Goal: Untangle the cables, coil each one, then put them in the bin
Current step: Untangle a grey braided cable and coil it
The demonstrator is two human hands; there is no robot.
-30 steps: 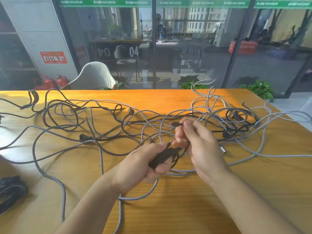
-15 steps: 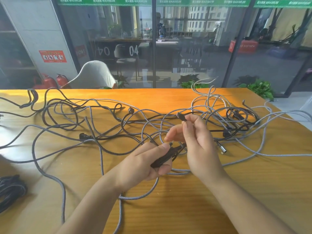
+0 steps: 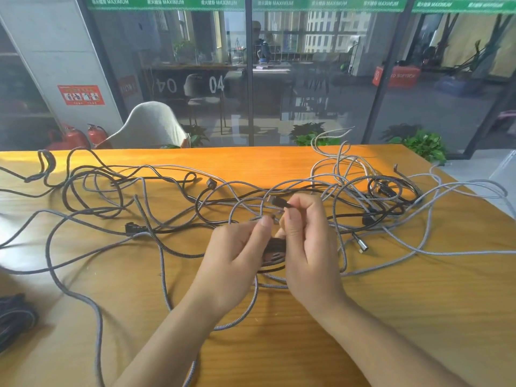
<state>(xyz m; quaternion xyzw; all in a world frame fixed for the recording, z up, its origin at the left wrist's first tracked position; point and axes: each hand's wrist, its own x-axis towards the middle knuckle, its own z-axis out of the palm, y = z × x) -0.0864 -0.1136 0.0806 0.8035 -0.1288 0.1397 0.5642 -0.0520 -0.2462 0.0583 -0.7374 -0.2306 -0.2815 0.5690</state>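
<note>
Near the centre of the frame the left hand [image 3: 237, 255] and the right hand [image 3: 307, 247] meet just above the wooden counter [image 3: 405, 317]. The right hand pinches a small dark plug [image 3: 277, 203] between thumb and forefinger, its tip pointing to the upper left. The left hand has its fingers curled, thumb tip up beside the right thumb, and it grips a dark bundle of cable [image 3: 275, 248] that shows only in the gap between the two hands; how many turns it has cannot be made out. What the left thumb tip presses is too small to tell.

Across the middle of the counter, from the left edge to the right, lies the tangle of cables [image 3: 156, 224], grey braided ones and thin black ones crossing over each other; which strand leads to the plug is hard to follow. A thicker knot of loops [image 3: 391, 191] sits at the right centre. A silver connector [image 3: 361, 244] lies just right of the right hand, and a black angled plug [image 3: 131, 228] lies at the left centre.

At the lower left edge a dark heap of cable [image 3: 14, 317] is cut off by the frame. Several grey strands run off the bottom and right edges.
</note>
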